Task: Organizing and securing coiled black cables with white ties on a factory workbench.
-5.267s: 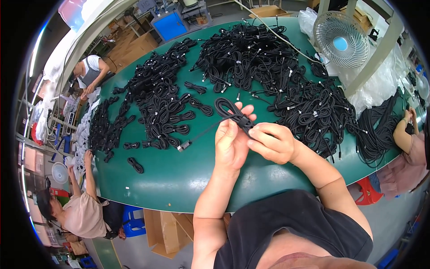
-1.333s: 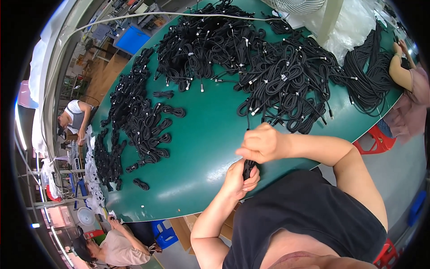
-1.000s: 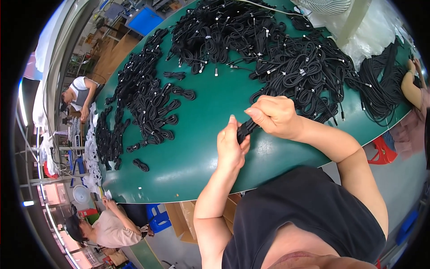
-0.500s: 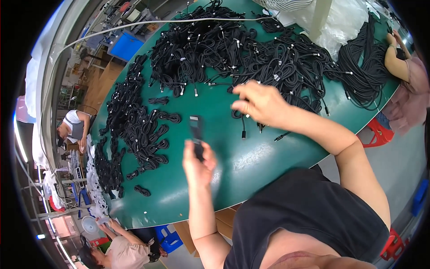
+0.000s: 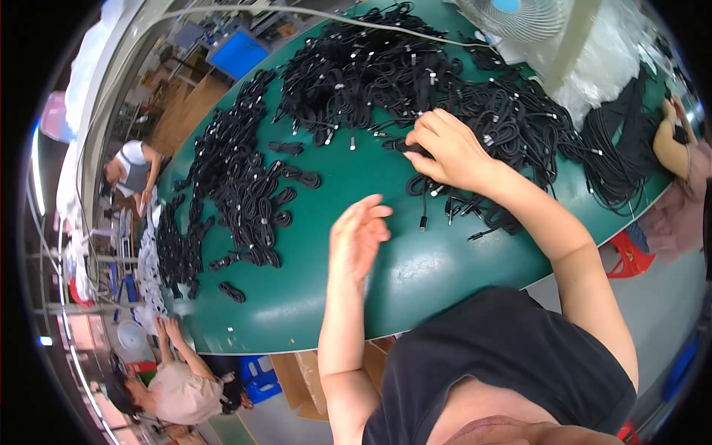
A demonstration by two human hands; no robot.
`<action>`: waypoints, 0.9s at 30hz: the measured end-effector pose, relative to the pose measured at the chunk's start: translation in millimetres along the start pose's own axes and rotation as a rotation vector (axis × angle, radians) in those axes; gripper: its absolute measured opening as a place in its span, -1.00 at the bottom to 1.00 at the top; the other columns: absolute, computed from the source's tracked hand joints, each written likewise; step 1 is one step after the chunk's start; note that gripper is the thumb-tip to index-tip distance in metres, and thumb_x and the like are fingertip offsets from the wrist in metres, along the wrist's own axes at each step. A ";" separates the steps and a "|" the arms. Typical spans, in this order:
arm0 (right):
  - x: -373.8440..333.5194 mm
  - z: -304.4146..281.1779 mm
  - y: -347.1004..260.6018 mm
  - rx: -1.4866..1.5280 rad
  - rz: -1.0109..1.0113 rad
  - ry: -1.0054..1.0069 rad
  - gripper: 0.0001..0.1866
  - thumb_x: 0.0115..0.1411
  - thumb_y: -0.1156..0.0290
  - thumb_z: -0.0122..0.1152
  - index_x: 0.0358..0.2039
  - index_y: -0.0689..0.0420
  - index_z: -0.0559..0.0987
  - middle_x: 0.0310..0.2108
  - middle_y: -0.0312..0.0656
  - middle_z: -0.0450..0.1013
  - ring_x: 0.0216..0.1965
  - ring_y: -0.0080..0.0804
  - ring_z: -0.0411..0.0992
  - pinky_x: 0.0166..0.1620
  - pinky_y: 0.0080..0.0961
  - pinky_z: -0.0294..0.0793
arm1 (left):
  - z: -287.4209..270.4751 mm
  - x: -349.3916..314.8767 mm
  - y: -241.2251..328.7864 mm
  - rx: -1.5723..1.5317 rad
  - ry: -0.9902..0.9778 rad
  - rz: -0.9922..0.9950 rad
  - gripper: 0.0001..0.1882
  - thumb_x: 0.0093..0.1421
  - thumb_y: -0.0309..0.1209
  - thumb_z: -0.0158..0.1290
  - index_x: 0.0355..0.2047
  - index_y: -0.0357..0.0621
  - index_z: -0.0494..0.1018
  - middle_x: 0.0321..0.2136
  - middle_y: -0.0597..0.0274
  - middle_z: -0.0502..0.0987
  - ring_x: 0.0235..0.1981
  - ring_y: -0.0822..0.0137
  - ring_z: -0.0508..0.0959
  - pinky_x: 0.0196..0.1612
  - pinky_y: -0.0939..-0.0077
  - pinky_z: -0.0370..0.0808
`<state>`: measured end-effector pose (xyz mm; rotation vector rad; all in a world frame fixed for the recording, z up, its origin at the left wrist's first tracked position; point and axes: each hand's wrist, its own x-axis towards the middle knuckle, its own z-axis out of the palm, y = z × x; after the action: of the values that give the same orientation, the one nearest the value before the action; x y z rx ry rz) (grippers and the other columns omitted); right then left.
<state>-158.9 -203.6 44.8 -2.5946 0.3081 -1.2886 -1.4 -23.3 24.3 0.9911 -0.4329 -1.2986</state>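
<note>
Just under right fingers (image 5: pixel 426 137), black cable (image 5: pixel 404 146)

Two hands (image 5: pixel 358 241), one fan (image 5: pixel 519 15)

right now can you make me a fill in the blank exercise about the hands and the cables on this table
1. The right hand rests on the tangled pile of black ____.
2. The left hand is open and holds ____.
3. The table top is ____ in colour.
4. The white fan stands at the table's ____ edge.

Missing words: cables; nothing; green; far
</note>
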 end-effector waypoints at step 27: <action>-35.8 -1.5 -88.4 0.226 0.051 -0.145 -0.83 -0.13 0.42 0.27 -0.56 0.14 0.44 -0.61 -0.27 0.32 -0.58 -0.36 0.33 -0.48 -0.46 0.25 | 48.6 -20.3 -24.6 -0.232 -0.011 0.379 -0.48 0.23 -0.26 -0.10 0.15 -0.14 0.08 -0.32 0.21 0.34 -0.29 0.41 0.37 -0.18 0.52 0.38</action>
<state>-173.7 -109.3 44.7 -2.4549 0.1891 -1.0459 -58.3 -20.9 36.0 0.6684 -0.4425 -0.9858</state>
